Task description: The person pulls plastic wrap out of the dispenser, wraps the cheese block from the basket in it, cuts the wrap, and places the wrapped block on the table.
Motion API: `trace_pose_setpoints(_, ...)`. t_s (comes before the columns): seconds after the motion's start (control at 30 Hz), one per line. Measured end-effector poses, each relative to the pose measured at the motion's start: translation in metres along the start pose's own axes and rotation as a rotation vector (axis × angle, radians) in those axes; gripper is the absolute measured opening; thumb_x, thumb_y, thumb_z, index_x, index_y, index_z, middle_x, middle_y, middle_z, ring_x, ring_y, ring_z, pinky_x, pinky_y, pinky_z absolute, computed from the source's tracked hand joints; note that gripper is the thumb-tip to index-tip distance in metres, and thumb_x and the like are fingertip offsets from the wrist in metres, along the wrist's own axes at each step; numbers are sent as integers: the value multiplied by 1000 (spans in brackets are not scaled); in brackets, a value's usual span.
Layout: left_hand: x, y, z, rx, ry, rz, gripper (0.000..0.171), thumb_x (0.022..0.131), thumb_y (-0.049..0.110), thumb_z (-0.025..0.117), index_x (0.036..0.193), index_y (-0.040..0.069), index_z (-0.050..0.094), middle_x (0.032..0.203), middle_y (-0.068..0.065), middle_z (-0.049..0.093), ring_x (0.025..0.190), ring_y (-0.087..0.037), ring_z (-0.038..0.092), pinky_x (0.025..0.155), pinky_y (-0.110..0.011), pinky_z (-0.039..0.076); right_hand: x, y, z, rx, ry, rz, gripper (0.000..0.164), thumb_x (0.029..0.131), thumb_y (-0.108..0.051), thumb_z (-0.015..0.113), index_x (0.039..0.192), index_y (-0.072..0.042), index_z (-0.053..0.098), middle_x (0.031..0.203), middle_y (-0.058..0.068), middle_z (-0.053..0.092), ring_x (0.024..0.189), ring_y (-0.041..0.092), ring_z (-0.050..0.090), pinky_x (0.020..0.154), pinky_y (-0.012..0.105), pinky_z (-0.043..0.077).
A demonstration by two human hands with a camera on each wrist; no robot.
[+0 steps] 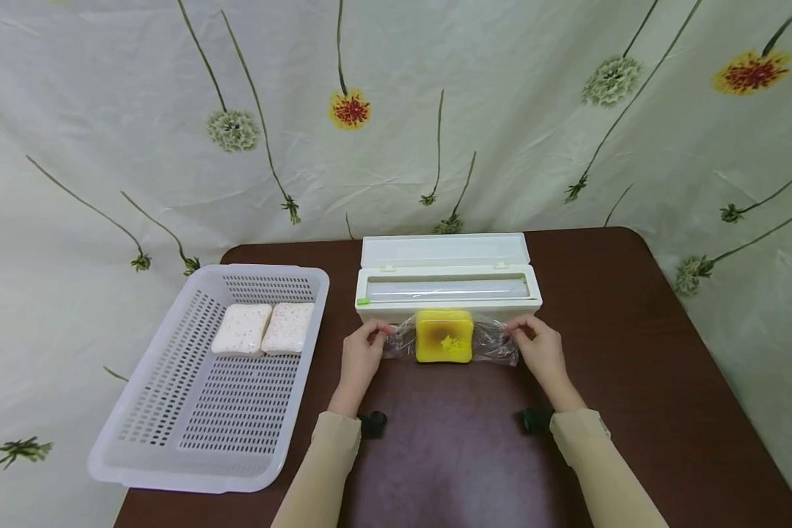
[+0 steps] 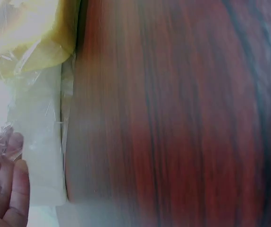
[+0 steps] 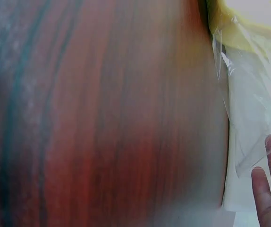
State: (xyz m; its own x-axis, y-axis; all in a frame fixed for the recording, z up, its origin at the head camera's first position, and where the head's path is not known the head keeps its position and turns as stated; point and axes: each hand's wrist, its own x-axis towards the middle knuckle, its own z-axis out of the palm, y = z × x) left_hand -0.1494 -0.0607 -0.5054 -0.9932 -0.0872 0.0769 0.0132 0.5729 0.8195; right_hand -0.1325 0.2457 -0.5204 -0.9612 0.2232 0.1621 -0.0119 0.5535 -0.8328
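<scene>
Yellow bread-shaped block (image 1: 444,336) sits between left hand (image 1: 361,356) and right hand (image 1: 543,352), clear film (image 1: 495,342) around it; each hand pinches one film end. Just beyond, white box (image 1: 449,273), lid (image 1: 445,251) raised; farther, flowered cloth (image 1: 396,169).

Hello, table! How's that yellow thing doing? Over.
Left hand and right hand: each pinching clear film. Yellow block: between them, film at both sides. White box close behind; nothing visibly blocking.

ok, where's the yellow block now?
Head view, just right of centre: the yellow block is in clear film between the left hand and right hand, in front of the white box.
</scene>
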Motion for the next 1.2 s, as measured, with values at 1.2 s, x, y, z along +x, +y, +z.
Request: trace_pose_setpoints(1.2,-5,-6,1,78,-64,42,29,88,8,73,113,5,59,93,-10,70,89,-26,70,79,-39,59,-3,0,-2,-85,-89,8,16,88,-16,75,101,-7,74,102,11,71,88,26,70,70,32,55)
